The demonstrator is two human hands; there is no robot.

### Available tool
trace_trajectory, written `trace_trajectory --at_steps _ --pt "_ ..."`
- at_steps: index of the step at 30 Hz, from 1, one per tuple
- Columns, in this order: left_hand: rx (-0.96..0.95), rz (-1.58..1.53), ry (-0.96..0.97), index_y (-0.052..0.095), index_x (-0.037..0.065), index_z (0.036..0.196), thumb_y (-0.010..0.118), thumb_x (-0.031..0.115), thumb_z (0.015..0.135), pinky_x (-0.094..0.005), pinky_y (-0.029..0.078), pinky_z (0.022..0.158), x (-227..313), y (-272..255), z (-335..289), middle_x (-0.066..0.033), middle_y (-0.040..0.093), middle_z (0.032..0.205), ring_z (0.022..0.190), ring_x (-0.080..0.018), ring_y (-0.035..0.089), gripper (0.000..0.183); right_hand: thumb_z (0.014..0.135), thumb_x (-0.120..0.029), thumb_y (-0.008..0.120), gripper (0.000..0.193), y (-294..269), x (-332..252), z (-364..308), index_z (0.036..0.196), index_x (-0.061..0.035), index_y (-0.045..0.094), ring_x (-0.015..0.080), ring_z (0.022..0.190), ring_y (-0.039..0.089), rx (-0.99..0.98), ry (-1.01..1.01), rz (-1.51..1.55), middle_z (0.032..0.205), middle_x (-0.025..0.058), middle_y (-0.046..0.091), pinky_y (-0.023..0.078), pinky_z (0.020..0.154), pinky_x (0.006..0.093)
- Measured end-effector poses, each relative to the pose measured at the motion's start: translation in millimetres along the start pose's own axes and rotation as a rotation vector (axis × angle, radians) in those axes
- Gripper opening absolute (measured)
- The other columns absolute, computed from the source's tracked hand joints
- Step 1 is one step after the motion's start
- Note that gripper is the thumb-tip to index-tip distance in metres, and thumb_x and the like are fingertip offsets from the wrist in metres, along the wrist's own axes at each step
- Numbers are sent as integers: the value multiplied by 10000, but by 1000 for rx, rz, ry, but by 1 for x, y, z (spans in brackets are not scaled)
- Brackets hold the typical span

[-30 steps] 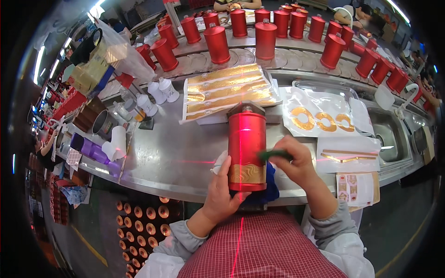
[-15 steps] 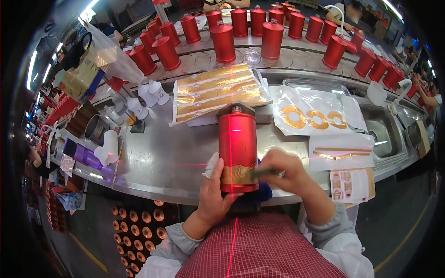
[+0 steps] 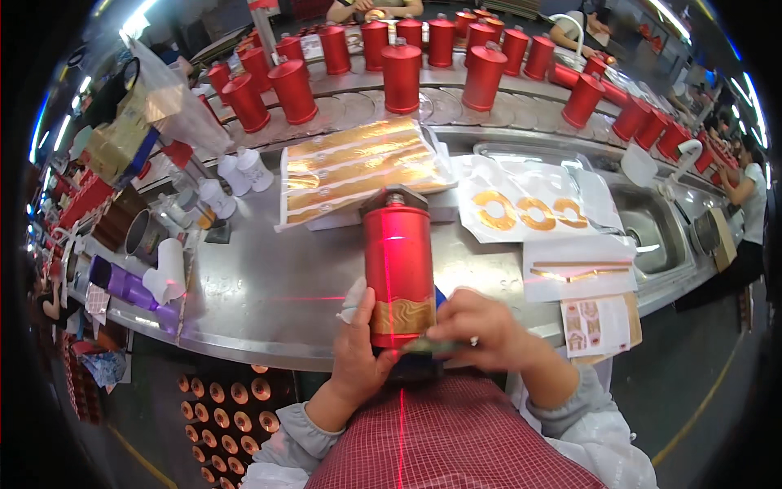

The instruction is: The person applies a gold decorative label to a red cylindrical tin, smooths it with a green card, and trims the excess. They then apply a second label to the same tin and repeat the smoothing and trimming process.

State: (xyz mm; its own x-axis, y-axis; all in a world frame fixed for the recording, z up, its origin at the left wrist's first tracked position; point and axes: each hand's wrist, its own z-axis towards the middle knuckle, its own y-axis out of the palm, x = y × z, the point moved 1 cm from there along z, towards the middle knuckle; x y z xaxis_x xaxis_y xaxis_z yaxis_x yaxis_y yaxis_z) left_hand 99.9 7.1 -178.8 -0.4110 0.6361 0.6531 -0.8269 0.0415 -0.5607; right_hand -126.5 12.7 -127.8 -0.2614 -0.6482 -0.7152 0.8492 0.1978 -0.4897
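At ctr, over the near edge of the steel bench (image 3: 244, 301): a red bottle (image 3: 397, 253), neck pointing away from the body, gold wavy band (image 3: 404, 316) nr its base. Grasping its lower L side: the L grip (image 3: 357, 349), thumb by the base, white material (image 3: 352, 301) beside the fingertips. Just off the lower R: the R grip (image 3: 481, 332), clenched on a slim green tool (image 3: 433, 346) pointed toward the base. Behind the neck, a dark angular block (image 3: 417, 200). Hard to make out: tool's tip, blurred; contact w/ bottle impossible to tell. Hidden: bottle's underside, plus most of a blue item (image 3: 440, 297) nr the R grip. Farther out: gold-striped sheets (image 3: 350, 167), gold ring pieces (image 3: 493, 210) to R, purple flask (image 3: 130, 285) far L. In bkgd, more red bottles (image 3: 401, 77), w/ co-worker (image 3: 375, 10) cut off at top edge.
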Motion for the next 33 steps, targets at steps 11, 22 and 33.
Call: trace_trajectory --at_steps 11,22,33 --pt "-17 -73 -28 313 -85 1407 674 395 868 -483 315 1097 -6 3 -1 -314 404 1399 1282 -475 426 807 703 -53 750 269 -7 32 14 951 -61 647 287 868 580 382 90 -305 883 93 591 468 728 372" --pt "58 295 466 632 133 1060 680 208 845 -651 228 1105 7 1 -1 -104 612 1040 1132 -276 522 233 828 -116 721 223 -9 24 -9 1033 -65 649 214 763 597 287 257 47 832 85 588 463 671 313" --pt "15 323 154 424 -4 1345 652 470 862 -623 175 1128 7 0 8 -243 473 1326 1283 -443 414 714 781 -98 714 189 -3 8 -5 950 -81 631 305 877 565 141 40 104 888 103 569 451 787 389"
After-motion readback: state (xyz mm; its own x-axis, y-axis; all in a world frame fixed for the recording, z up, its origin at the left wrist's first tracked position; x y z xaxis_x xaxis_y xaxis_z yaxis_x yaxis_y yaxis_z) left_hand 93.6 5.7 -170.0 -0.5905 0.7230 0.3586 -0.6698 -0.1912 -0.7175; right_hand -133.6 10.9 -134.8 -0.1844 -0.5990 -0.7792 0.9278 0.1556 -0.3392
